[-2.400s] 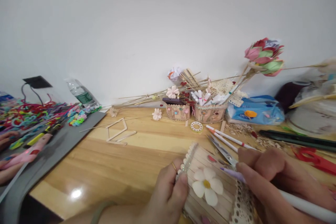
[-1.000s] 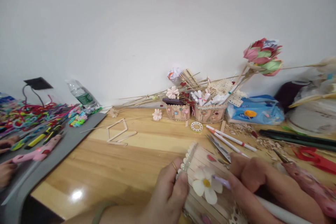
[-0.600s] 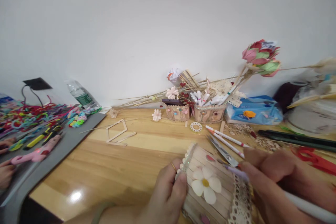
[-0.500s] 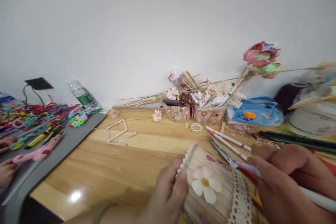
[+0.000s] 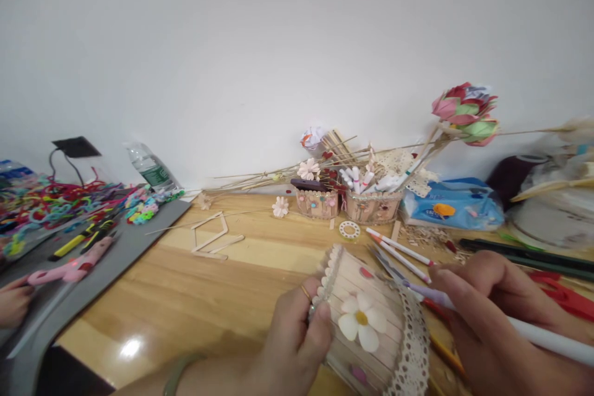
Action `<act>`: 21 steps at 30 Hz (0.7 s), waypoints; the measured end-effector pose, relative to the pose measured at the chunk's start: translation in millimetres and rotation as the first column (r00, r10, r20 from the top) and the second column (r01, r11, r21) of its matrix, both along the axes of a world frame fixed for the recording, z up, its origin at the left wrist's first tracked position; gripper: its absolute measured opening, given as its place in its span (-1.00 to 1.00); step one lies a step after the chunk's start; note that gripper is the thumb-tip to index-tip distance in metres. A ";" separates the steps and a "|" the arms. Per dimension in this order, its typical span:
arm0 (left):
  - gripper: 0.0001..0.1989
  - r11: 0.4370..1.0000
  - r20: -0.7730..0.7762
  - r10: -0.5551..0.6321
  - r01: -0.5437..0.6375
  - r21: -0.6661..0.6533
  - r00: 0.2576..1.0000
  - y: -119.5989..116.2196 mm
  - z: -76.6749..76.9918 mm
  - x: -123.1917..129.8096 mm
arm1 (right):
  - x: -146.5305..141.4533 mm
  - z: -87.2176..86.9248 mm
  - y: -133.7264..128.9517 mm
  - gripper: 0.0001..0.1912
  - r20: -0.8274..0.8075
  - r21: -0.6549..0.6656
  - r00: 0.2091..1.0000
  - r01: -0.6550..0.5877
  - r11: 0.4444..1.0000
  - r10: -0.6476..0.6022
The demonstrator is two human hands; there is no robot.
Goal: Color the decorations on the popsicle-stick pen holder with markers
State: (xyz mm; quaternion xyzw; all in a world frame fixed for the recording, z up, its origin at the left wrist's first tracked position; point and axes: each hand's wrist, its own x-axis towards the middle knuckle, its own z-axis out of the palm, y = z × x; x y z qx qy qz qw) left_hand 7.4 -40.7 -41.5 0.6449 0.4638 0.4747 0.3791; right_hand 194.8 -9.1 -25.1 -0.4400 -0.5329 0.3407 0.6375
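My left hand [image 5: 299, 337] grips the trimmed edge of a small wooden-stick craft container [image 5: 341, 297], tilted above the table. A white flower [image 5: 362, 320] with a yellow centre, coloured button-like dots and a lace band [image 5: 414, 334] decorate it. Held like a pen in my right hand [image 5: 492, 315] is a white marker with a purple tip section [image 5: 429, 292], close to the lace edge; whether its tip touches is unclear. Scissors [image 5: 387, 265] lie behind the container, partly hidden by it, beside two white markers [image 5: 406, 253] with coloured bands.
Decorated baskets [image 5: 372, 207] with markers and dried stems stand by the wall, near a blue wipes pack [image 5: 452, 204]. Thin sticks [image 5: 211, 236] lie left of centre. At far left, another person's hand [image 5: 13, 304] holds a pink glue gun [image 5: 69, 269] beside colourful pipe cleaners [image 5: 69, 198].
The container has turned slightly and shifted a little left in my left hand. My right hand with the marker has moved slightly left. The whole view has shifted a bit.
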 end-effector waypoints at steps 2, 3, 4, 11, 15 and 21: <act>-0.65 0.997 -0.102 -0.005 0.013 0.077 0.995 6.9 4.3 -4.8 | 1.1 1.3 2.2 -0.68 -0.021 -0.018 0.998 -0.060 0.998 0.060; -0.67 0.991 -0.171 0.011 0.013 0.136 0.985 11.6 6.1 -7.8 | 1.3 2.5 3.2 -0.68 -0.029 -0.022 0.996 -0.089 0.996 0.089; -0.71 0.979 -0.251 0.034 0.019 0.204 0.967 17.0 7.5 -11.2 | 1.1 3.8 4.1 -0.67 -0.038 -0.023 0.995 -0.097 0.995 0.096; -0.81 0.661 -0.641 0.455 0.248 0.708 0.617 53.2 8.4 -28.0 | -11.8 10.4 3.8 -0.65 -0.063 -0.075 0.998 0.008 0.997 -0.012; -0.88 0.631 -0.697 0.502 0.335 0.700 0.511 56.5 6.1 -26.7 | -14.9 10.7 4.8 -0.67 -0.006 -0.049 0.999 0.038 0.998 -0.039; -0.73 0.741 -0.566 0.304 0.183 0.646 0.767 50.0 9.5 -29.3 | -12.1 8.3 5.9 -0.69 -0.056 -0.051 0.996 -0.076 0.996 0.073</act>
